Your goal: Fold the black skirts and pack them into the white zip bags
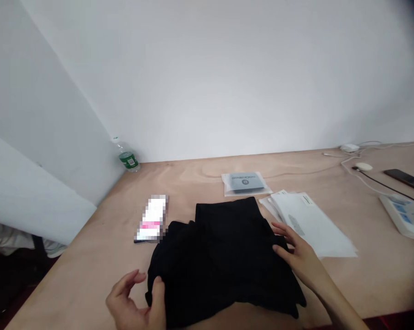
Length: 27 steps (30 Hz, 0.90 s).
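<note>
A black garment [223,261] lies partly folded on the wooden table, close in front of me. Its exact kind I cannot make out. At its left edge is my left hand [136,298], thumb against the cloth and curved fingers held apart from it. My right hand [296,252] rests at the garment's right edge, with thumb and fingers spread and touching the fabric. Neither hand grips the cloth. Just beyond the right hand are several white plastic bags [310,224], lying flat in a loose stack.
A phone [151,217] with a lit screen lies left of the garment. Behind it stands a green-labelled water bottle [128,158] in the corner. A packaged grey item [246,183] lies near the wall. On the right are cables, a dark phone [406,179] and a white box [404,215].
</note>
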Motion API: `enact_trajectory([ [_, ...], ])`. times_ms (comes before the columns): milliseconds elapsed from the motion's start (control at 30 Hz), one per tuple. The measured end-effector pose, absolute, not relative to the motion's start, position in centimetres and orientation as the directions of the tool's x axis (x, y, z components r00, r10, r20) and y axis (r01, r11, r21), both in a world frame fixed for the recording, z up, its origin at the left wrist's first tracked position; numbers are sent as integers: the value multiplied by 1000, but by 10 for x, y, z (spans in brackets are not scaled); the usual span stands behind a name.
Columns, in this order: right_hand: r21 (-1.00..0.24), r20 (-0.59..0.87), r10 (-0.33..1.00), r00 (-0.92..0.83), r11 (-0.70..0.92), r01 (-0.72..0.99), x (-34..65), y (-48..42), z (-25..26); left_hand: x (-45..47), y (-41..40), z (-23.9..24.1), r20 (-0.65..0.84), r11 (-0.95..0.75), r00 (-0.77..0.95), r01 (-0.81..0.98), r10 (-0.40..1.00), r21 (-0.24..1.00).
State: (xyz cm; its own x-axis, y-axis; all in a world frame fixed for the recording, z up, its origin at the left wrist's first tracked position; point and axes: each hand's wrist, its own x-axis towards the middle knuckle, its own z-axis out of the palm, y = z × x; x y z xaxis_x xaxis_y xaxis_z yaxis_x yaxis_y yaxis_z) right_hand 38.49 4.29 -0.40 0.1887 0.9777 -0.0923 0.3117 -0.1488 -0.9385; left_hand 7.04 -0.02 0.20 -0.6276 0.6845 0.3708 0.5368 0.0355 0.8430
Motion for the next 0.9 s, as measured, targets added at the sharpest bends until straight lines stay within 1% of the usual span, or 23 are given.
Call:
enact_trajectory([
  [67,-861,-6,969,247,-130,491,384,47,-7,66,5,7,507,-51,-510,669,695,742],
  [133,-737,33,970,240,-139,662,380,55,-8,69,19,13,574,-161,-289,779,766,606],
  [167,-670,28,974,223,-147,728,378,60,-8,73,29,17,554,-210,-157,814,818,541],
  [200,-612,14,978,207,-156,776,377,64,-7,77,41,20,500,-256,-24,837,866,483],
  [267,-540,-18,982,190,-170,824,375,72,-6,87,64,23,326,-319,194,865,925,388],
  [333,-521,-32,982,186,-175,835,376,76,-5,96,85,25,211,-374,316,857,925,355],
  [367,-514,-39,982,183,-176,840,377,77,-5,100,93,25,182,-393,350,848,919,357],
  [467,-508,-60,984,168,-175,843,382,80,-6,106,107,26,117,-402,389,825,914,397],
  [567,-540,-78,983,168,-183,822,388,88,-3,106,117,28,60,-348,365,806,929,478],
  [700,-637,-68,979,191,-190,747,393,108,5,102,137,21,-19,-172,223,802,975,572],
  [800,-706,-56,978,201,-181,684,392,123,6,100,154,8,-84,-20,84,811,993,584],
  [900,-709,-50,975,218,-188,680,387,132,-2,100,162,-1,-134,74,4,817,991,573],
])
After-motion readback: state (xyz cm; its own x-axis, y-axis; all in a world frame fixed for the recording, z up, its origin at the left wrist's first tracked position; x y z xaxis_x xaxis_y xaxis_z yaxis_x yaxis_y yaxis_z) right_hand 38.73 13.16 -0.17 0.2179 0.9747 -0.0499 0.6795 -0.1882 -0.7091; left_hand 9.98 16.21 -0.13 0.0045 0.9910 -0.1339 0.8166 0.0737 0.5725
